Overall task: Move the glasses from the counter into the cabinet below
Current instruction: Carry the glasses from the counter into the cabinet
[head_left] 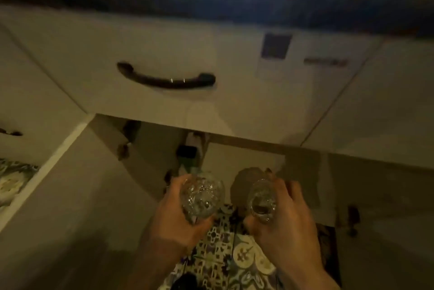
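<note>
Your left hand [175, 217] was wrapped around a clear, rounded, cut-pattern drinking glass [202, 197], fingers curled behind the bowl and thumb tucked under its lower side, so the grip was firm and closed on it. Your right hand [285, 221] had a second clear glass, narrower and smoother [261, 200], fingers curled over its far side and the thumb hooked in below. Both glasses were tilted with their mouths facing up toward you, held side by side, close but apart, low in front of the open white lower cabinet [150, 149]. They were off the dark counter top [211, 1], which ran blurred across the top of the view, and I could not tell whether either one had crossed the cabinet's front edge. Above your hands sat the white drawer front [164, 38] with its dark curved metal handle [165, 78], and a small dark square label [276, 46] to the right of it. The white cabinet door [70, 195] swung open on your left. Inside the cabinet the contents were dim and smeared, too dark to name. Below your wrists lay the patterned floor tiles in white, green and purple [225, 257]. The whole view was motion-blurred.
</note>
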Tool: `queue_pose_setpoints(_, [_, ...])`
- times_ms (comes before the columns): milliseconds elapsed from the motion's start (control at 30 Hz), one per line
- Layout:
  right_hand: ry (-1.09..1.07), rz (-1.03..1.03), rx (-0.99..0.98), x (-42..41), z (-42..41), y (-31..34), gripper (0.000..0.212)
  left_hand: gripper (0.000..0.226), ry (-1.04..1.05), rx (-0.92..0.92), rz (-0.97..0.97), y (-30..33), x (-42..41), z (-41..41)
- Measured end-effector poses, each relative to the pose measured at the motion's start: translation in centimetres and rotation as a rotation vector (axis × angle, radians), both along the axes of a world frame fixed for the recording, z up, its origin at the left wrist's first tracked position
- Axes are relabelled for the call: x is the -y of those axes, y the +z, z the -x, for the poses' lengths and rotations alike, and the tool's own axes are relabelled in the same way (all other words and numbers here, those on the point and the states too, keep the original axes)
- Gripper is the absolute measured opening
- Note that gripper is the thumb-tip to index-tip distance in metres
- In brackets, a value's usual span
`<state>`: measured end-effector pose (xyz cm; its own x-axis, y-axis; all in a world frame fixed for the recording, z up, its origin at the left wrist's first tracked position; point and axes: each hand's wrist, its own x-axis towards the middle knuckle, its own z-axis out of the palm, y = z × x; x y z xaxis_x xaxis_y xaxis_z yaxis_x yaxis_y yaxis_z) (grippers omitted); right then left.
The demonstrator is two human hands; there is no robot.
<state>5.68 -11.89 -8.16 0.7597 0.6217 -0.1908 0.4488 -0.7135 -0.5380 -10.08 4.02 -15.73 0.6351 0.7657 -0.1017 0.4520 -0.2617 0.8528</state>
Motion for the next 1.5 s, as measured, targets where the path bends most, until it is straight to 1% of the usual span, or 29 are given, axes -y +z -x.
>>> queue_pose_setpoints(100, [0.01, 0.013, -0.008, -0.5, -0.4, -5.5, 0.094, 0.088, -0.005, -0.013, -0.047, -5.7, -0.2, -1.2])
queue_pose_setpoints(200, [-0.012, 0.017, 0.034, -1.0, -0.7, -11.3, 0.093, 0.082, -0.001, 0.004, -0.058, -11.2, -0.6, -2.4])
queue_pose_setpoints(333, [0.004, 0.069, 0.01, -2.1, -1.5, -18.0, 0.076, 0.076, -0.038, 0.015, -0.09, -18.1, -1.5, -4.0])
queue_pose_setpoints(433, [0.027, 0.046, 0.027, -2.7, -2.5, -22.7, 0.085, 0.076, -0.057, 0.059, -0.096, -23.4, -2.8, -5.4])
queue_pose_setpoints(500, [0.044, 0.04, 0.065, -3.1, -3.2, -25.6, 0.08, 0.078, -0.035, 0.083, -0.095, -26.6, -3.8, -6.6])
queue_pose_setpoints(600, [0.041, -0.002, 0.059, -4.0, -4.5, -29.9, 0.093, 0.073, -0.022, 0.139, -0.128, -30.9, -5.4, -8.8])
queue_pose_setpoints(667, [0.056, -0.022, 0.059, -5.2, -5.7, -32.5, 0.092, 0.073, -0.026, 0.138, -0.156, -33.3, -6.7, -10.5])
queue_pose_setpoints(733, [0.036, -0.044, 0.062, -6.6, -6.7, -34.9, 0.092, 0.068, -0.028, 0.146, -0.178, -35.6, -8.3, -12.5])
queue_pose_setpoints(867, [0.063, -0.083, 0.116, -8.5, -8.0, -38.5, 0.086, 0.064, -0.024, 0.126, -0.178, -38.6, -11.0, -16.2])
queue_pose_setpoints(967, [0.071, -0.105, 0.126, -10.0, -9.1, -41.3, 0.081, 0.065, -0.045, 0.19, -0.124, -41.0, -13.0, -19.3])
queue_pose_setpoints(1033, [0.078, -0.127, 0.115, -10.8, -9.6, -43.0, 0.083, 0.067, -0.06, 0.196, -0.115, -42.3, -14.4, -21.2])
queue_pose_setpoints(1167, [0.086, -0.151, 0.091, -11.9, -10.2, -45.9, 0.088, 0.067, -0.095, 0.126, -0.182, -44.5, -16.3, -24.6])
queue_pose_setpoints(1300, [0.078, -0.112, 0.107, -12.2, -10.5, -47.6, 0.091, 0.065, -0.102, 0.061, -0.236, -46.2, -17.1, -26.9])
queue_pose_setpoints(1400, [0.084, -0.065, 0.134, -12.2, -10.9, -48.2, 0.092, 0.067, -0.109, 0.069, -0.255, -47.1, -17.3, -28.0])
queue_pose_setpoints(1500, [0.096, -0.052, 0.148, -12.4, -11.1, -48.6, 0.093, 0.068, -0.108, 0.091, -0.213, -47.8, -17.3, -28.3])
